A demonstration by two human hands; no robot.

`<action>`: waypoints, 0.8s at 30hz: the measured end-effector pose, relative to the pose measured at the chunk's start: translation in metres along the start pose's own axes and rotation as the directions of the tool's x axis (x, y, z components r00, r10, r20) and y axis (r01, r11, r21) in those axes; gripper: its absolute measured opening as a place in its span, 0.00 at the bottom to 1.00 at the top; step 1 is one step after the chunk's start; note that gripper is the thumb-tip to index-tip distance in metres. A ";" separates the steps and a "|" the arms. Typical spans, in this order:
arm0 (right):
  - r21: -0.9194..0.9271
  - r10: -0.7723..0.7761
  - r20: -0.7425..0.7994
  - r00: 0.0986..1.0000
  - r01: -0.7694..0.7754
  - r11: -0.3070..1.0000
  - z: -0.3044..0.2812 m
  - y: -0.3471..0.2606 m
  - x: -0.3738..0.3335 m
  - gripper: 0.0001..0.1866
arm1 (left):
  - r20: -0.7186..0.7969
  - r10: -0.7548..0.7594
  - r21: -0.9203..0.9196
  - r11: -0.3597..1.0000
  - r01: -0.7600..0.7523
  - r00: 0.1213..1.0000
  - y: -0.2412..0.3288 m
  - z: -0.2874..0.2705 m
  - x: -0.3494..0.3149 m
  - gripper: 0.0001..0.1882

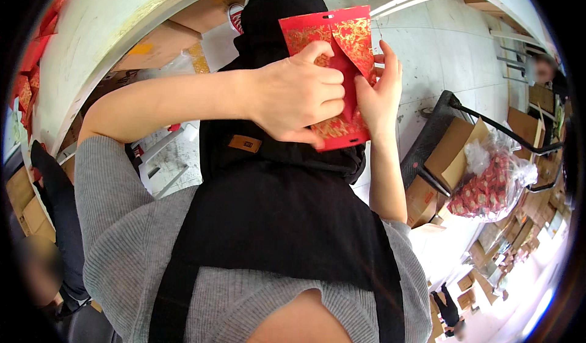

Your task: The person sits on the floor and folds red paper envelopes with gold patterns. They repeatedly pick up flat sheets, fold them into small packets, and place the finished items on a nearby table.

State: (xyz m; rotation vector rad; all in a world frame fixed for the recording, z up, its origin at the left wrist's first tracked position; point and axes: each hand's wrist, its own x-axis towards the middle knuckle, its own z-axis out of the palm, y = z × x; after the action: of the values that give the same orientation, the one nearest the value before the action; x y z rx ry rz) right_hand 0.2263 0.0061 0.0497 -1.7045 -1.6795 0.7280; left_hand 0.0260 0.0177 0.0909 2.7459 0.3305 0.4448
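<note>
Above my lap I hold a flat, red folded card piece point(353, 34) with a gold floral pattern and a small slot at each end. Its front parts along a slanted edge, showing plain red inside. My left hand point(299, 95) lies across its left side with the fingers curled onto it; the fingertips are partly hidden. At the right edge, my right hand point(379, 92) grips it with the thumb in front and the fingers behind. A black apron point(281, 221) covers my front below the card.
A black trolley point(421, 138) stands at the right with open cardboard boxes point(455, 150) and a clear plastic bag of red patterned things point(488, 187). A pale table edge point(91, 43) curves along the upper left, with a cardboard box point(155, 47) beneath it. Other people are at the far left and right.
</note>
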 end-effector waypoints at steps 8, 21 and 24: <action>-0.046 0.038 0.031 0.999 -0.036 0.998 0.012 -0.007 -0.009 0.37 | 0.065 -0.259 0.537 0.823 0.185 0.964 0.033 0.050 0.009 0.06; 0.107 0.043 0.154 0.987 -0.060 0.992 -0.015 -0.001 -0.034 0.53 | 0.227 -0.260 0.400 0.903 0.154 0.938 0.059 0.026 0.010 0.09; -0.149 -0.039 0.152 0.988 0.061 0.987 -0.013 -0.013 -0.043 0.53 | 0.164 -0.270 0.306 0.928 0.211 0.949 0.065 0.030 0.010 0.13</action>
State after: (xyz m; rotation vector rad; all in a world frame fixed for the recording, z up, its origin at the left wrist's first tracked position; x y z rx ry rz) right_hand 0.2264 -0.0381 0.0662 -1.7409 -1.9180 0.7352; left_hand 0.0570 -0.0474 0.0900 2.9386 0.7205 0.0497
